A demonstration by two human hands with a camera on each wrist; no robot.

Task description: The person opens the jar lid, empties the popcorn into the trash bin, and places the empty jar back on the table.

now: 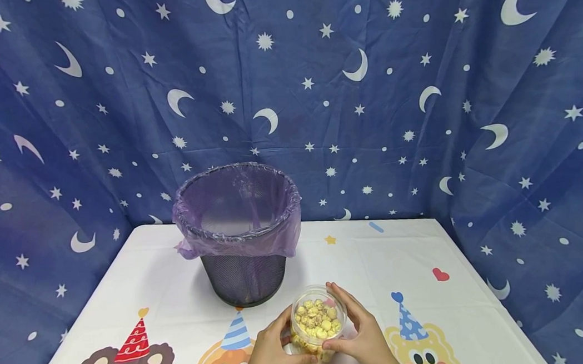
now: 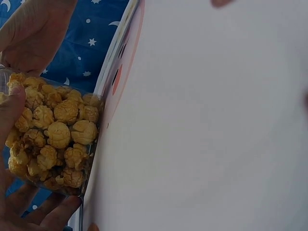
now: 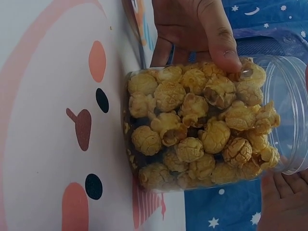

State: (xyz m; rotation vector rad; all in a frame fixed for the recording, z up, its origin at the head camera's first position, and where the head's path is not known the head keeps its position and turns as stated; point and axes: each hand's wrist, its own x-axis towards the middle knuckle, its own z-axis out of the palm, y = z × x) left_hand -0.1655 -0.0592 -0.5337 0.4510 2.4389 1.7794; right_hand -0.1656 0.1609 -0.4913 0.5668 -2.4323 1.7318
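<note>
A clear plastic jar (image 1: 310, 288) of yellow popcorn (image 1: 320, 319) stands at the near middle of the table. My left hand (image 1: 274, 350) grips its body from the left, the thumb across the near side. On the right, my right hand (image 1: 363, 331) holds it around the upper part, fingers at the far rim and thumb on the near side. The right wrist view shows the round popcorn (image 3: 192, 125) through the wall, with the wide clear rim (image 3: 288, 110) beside my right hand (image 3: 281, 202). In the left wrist view, left-hand fingers (image 2: 55, 211) lie around the jar.
A black mesh wastebasket (image 1: 247, 279) lined with a purple plastic bag (image 1: 280, 241) stands behind the jar, to the left. White cloth with cartoon animals covers the table (image 1: 367, 266). A blue moon-and-star curtain (image 1: 318, 119) hangs around the back and sides.
</note>
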